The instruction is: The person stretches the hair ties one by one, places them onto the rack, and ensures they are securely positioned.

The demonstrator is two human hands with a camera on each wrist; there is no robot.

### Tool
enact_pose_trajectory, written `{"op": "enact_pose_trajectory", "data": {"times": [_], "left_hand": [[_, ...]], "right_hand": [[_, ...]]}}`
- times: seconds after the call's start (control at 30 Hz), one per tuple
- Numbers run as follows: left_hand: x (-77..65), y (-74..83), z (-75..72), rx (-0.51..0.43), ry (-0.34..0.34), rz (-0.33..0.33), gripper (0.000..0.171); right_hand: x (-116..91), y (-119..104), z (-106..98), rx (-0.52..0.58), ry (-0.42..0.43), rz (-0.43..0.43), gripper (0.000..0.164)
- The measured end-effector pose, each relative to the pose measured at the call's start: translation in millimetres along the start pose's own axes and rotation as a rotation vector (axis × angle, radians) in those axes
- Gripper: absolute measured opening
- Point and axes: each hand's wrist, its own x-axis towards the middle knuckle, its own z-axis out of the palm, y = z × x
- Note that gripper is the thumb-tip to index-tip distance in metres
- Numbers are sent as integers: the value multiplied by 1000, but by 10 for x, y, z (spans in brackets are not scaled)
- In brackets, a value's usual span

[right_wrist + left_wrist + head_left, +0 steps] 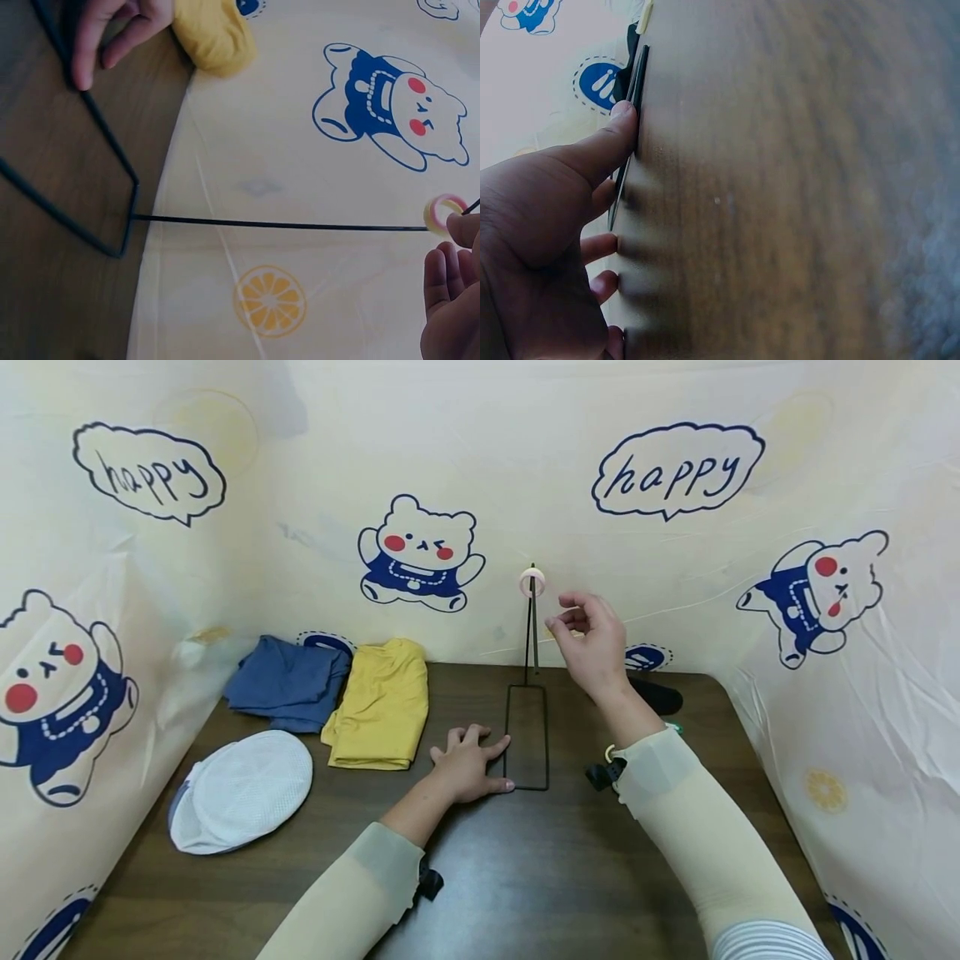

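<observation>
A black wire stand has a rectangular base lying on the table and a thin upright rod at its far end. Near the top of that rod hangs a small pale pink ring, with a yellowish tint in the right wrist view. My left hand rests at the base's left side, fingers spread, thumb and index finger touching the wire. Up beside the ring, my right hand is raised with loosely bent fingers and nothing held. Its thumb overlaps the ring in the right wrist view.
Folded blue cloth and folded yellow cloth lie at the back left of the brown table. A white cap sits in front of them. Behind my right wrist lies a dark elongated object. Printed sheeting surrounds the table's back and sides.
</observation>
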Motion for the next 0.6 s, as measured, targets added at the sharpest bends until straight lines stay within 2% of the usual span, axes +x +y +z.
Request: {"op": "enact_pose_trajectory", "data": {"times": [0.3, 0.6], "left_hand": [[21, 2, -18, 6, -5, -2, 85], [19, 13, -21, 18, -16, -11, 85]], "right_hand": [[-228, 108, -123, 28, -45, -46, 29], [-521, 164, -274, -82, -68, -112, 28]]}}
